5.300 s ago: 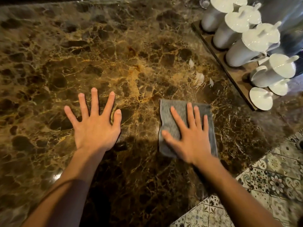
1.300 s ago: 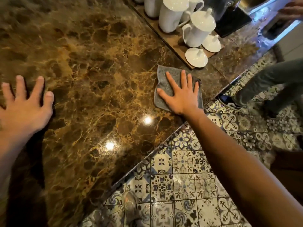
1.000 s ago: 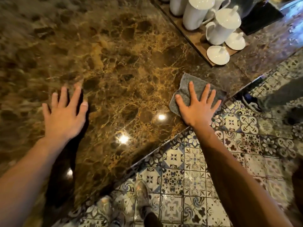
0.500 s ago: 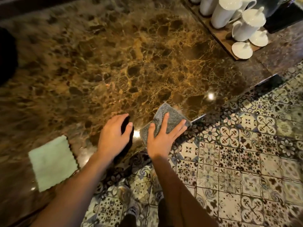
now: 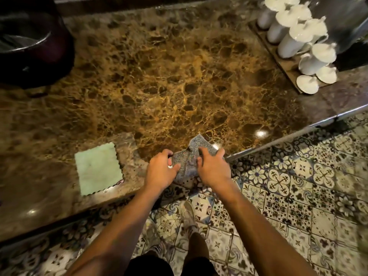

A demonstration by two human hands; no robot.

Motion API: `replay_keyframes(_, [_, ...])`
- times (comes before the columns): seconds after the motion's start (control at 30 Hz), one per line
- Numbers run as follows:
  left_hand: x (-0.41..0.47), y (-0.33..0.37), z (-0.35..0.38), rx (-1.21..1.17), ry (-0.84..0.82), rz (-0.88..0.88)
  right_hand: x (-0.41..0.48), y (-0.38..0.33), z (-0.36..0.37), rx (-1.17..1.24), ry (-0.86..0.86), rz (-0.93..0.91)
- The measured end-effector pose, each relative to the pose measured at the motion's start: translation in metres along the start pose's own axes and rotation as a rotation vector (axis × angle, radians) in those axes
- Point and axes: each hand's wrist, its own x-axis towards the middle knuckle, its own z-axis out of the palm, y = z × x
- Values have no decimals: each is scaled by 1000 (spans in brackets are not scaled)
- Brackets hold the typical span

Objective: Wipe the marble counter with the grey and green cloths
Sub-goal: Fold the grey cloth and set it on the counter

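The grey cloth (image 5: 188, 158) hangs half over the near corner of the brown marble counter (image 5: 179, 80). My left hand (image 5: 161, 169) grips its left edge and my right hand (image 5: 212, 167) grips its right side, so the cloth is bunched between them. The pale green cloth (image 5: 98, 167) lies flat on the counter near the front edge, a little to the left of my left hand, untouched.
A wooden tray (image 5: 278, 62) with several white lidded pots (image 5: 288, 39) and two loose lids stands at the back right. A dark bin (image 5: 29, 42) sits at the back left. Patterned floor tiles (image 5: 298, 196) and my shoe (image 5: 188, 213) lie below the counter edge.
The grey cloth has been dragged from beside the tray to the near corner. My left hand came across from flat on the marble and took hold of it; my right changed from pressing flat to gripping.
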Motion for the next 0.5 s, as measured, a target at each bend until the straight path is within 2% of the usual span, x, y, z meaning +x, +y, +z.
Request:
replay_keyframes(0.1, [3,7,3,-14,17,-25,27,11,-29,-142,8,-219])
replay_keyframes(0.2, [7,11,5,1,47,-86,53,7,-44,-100,-61,-417])
replay_keyframes(0.27, [7,12,5,18,83,-103,68,5,-52,-185,-53,-531])
replay_keyframes(0.4, [12,5,-8,52,218,-148,90,-5,-71,-283,24,-681])
replay_keyframes(0.5, [21,-4,-36,59,310,-212,102,-22,-85,-186,50,-746])
